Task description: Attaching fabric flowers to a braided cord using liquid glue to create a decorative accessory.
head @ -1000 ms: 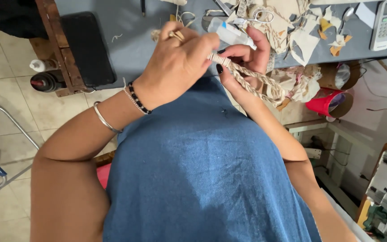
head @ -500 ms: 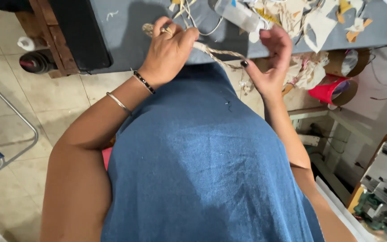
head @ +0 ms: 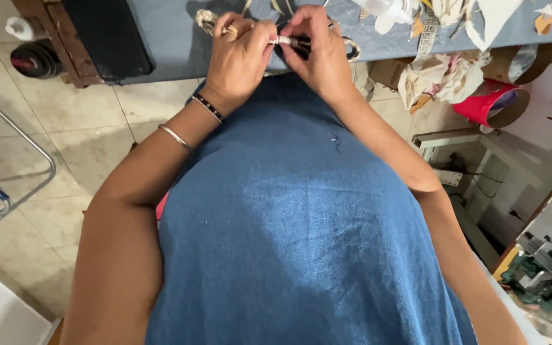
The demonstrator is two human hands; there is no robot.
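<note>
Both hands have drawn together since half a second ago. At the table (head: 174, 45) edge, the left hand (head: 241, 54) pinches a braided cord (head: 207, 19); at its 3 o'clock, the right hand (head: 319, 54) grips the cord's wrapped end (head: 292, 42). The binding looks partway done, with paper scraps (head: 445, 76) at far right.

Small white-and-dark cylindrical piece (head: 290, 42), horizontal, pinched between both hands' fingertips

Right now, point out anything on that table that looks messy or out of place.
Torn paper scraps litter the table's far right end, some hanging over its edge. Both hands pinch a small white-and-dark piece; nothing looks spilled.
</note>
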